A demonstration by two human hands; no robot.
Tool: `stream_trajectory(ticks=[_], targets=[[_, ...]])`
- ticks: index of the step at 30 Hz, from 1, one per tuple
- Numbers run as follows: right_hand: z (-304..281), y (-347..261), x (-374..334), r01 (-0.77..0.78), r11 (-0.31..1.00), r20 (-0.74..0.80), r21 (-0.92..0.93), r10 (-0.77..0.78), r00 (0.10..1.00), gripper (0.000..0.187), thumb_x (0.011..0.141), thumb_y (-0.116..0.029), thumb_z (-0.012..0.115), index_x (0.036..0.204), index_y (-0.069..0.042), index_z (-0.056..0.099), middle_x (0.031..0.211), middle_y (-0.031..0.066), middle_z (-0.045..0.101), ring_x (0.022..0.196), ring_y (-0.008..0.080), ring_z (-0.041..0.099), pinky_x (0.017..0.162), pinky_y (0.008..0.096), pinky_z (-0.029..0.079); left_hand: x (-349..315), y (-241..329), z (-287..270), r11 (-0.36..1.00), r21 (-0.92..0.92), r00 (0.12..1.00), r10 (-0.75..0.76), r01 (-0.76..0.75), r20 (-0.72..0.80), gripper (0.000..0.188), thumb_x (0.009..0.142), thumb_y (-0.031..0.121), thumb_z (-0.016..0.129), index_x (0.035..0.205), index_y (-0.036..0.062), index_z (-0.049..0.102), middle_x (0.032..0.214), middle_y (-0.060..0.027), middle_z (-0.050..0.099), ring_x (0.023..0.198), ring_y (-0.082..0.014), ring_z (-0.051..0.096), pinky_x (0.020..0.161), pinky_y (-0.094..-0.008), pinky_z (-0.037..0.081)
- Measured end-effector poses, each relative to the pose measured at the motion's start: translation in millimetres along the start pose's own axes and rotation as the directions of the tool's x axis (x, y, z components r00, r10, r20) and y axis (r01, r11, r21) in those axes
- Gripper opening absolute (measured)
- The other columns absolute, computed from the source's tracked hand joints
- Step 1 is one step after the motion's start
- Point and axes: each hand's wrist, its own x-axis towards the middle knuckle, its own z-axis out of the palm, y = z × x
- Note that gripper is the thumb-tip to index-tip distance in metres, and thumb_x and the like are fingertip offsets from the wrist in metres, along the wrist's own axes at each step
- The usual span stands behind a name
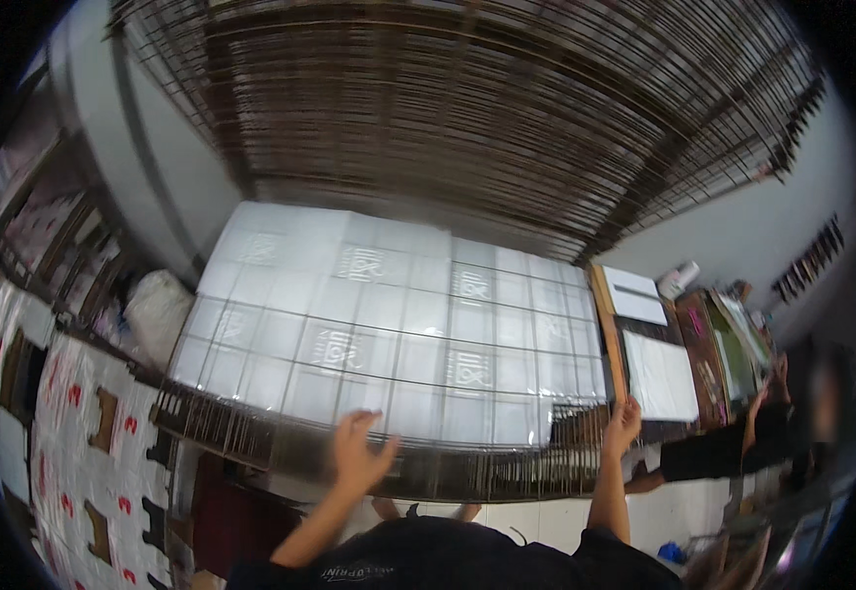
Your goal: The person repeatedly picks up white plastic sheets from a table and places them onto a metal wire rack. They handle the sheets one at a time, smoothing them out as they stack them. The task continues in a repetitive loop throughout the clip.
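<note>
A wire drying rack [379,462] stands before me, its tier covered by white translucent plastic sheets [403,324] with white printed marks. Thin wires cross over the sheets in a grid. My left hand [359,454] hovers above the rack's near edge, fingers apart and holding nothing. To the right, my right hand [625,421] is closed at the near end of a light wooden strip [609,329], which runs along the rack's right side. Its fingertips are partly hidden.
Many raised wire tiers [428,108] hang overhead at the back. Right of the rack, a work table carries a white sheet stack [660,379] and a white board [634,295]. Another person's arm [713,447] reaches in there. Plastic-wrapped stacks [94,462] stand at left, near a white bag [158,315].
</note>
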Motion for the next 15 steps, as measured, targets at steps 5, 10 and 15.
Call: stream_trajectory(ticks=[5, 10, 15], targets=[[-148, 100, -18, -0.270, 0.951, -0.351, -0.151, 0.204, 0.914, 0.036, 0.085, -0.027, 0.060, 0.106, 0.001, 0.055, 0.089, 0.0113, 0.059, 0.075, 0.0191, 0.056, 0.066, 0.0310, 0.047, -38, 22, 32, 0.952, 0.216, 0.975, 0.202, -0.217, 0.091, 0.040, 0.068, 0.029, 0.073, 0.100, 0.0082, 0.061, 0.109, -0.0139, 0.054, 0.101, -0.0329, 0.051, 0.087, -0.0449, 0.039], [-258, 263, -111, -0.702, 0.392, -0.221, -0.595, 0.760, 0.611, 0.038, 0.073, -0.027, 0.068, 0.102, -0.003, 0.062, 0.103, 0.0189, 0.063, 0.098, 0.0297, 0.060, 0.085, 0.0366, 0.046, -42, 28, 51, 0.945, 0.264, 0.978, 0.163, -0.193, 0.132, 0.039, 0.070, 0.024, 0.073, 0.101, 0.0041, 0.059, 0.111, -0.0146, 0.049, 0.105, -0.0331, 0.046, 0.088, -0.0447, 0.037], [-236, 310, -165, -0.785, 0.410, -0.099, -0.465, 0.857, 0.506, 0.041, 0.070, -0.030, 0.070, 0.103, -0.007, 0.063, 0.101, 0.0200, 0.063, 0.098, 0.0324, 0.059, 0.086, 0.0378, 0.046, -69, 73, 76, 0.919, 0.370, 0.989, 0.101, -0.135, 0.111, 0.038, 0.070, 0.020, 0.073, 0.102, 0.0034, 0.058, 0.112, -0.0154, 0.047, 0.108, -0.0337, 0.045, 0.090, -0.0435, 0.037]])
